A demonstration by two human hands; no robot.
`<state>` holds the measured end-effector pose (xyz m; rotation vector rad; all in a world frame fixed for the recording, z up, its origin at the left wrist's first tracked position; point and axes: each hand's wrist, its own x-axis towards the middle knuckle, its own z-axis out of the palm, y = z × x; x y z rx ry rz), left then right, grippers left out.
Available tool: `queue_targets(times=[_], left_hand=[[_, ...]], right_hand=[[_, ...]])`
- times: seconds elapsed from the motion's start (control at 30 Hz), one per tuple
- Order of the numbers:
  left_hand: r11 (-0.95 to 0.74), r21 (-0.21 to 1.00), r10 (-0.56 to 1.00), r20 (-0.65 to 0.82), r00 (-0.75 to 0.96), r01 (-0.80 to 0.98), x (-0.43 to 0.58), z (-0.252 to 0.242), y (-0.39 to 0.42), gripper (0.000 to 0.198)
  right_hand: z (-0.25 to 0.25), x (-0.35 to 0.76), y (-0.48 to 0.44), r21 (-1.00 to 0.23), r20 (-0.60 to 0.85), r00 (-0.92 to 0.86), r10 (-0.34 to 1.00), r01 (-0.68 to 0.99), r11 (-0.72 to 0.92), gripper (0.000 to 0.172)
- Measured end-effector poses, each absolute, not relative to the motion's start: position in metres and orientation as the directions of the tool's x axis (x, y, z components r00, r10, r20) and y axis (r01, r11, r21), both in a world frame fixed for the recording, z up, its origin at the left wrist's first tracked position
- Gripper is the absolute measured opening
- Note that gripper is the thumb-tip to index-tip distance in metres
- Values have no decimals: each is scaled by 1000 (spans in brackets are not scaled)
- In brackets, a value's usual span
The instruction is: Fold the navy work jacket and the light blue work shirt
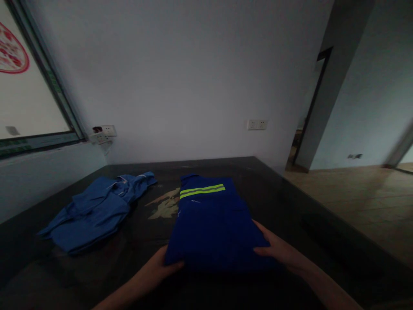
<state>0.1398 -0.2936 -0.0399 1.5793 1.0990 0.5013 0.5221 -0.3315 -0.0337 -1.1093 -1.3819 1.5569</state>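
A folded dark blue work garment point(211, 221) with two bright yellow-green stripes near its far end lies on a dark table point(290, 202). My left hand point(161, 267) grips its near left corner, thumb on top and fingers under the cloth. On the near right edge my right hand point(277, 249) holds it the same way, thumb over the fabric. Both hands are closed on the garment.
A lighter blue garment point(97, 209) lies crumpled on the table's left side. A pale worn patch point(164, 204) marks the tabletop between the two garments. Wall sockets point(103, 133) sit behind, a window at left, and a doorway and tiled floor point(355, 198) at right.
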Motion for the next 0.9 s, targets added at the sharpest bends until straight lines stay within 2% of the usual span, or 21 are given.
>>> queue_targets(times=[0.07, 0.17, 0.3, 0.4, 0.47, 0.63, 0.73, 0.9], left_hand=[[24, 931, 840, -216, 497, 364, 139, -43, -304, 71], [1, 949, 766, -204, 610, 316, 132, -38, -327, 74], [63, 934, 674, -300, 675, 352, 114, -26, -347, 73], [314, 896, 667, -443, 599, 313, 107, -18, -334, 77], [405, 878, 714, -478, 512, 254, 109, -13, -314, 78], [283, 914, 840, -383, 384, 291, 134, -8, -271, 74], [287, 910, 855, -384, 348, 298, 148, -13, -262, 65], [373, 918, 794, -391, 466, 135, 153, -22, -260, 41]], right_hand=[[-28, 525, -345, -993, -112, -352, 929, -4, -121, 97], [-20, 528, -372, -990, -136, -391, 910, 23, -138, 90], [-24, 533, -400, -968, -246, -393, 886, 65, -241, 77], [-32, 537, -397, -935, -354, -206, 912, 114, -337, 70], [-34, 537, -385, -925, -370, -87, 925, 134, -357, 69], [-25, 519, -352, -927, -330, -1, 944, 190, -324, 68], [-21, 510, -344, -941, -295, 40, 955, 160, -298, 70], [-23, 508, -338, -948, -304, 23, 952, 95, -305, 77]])
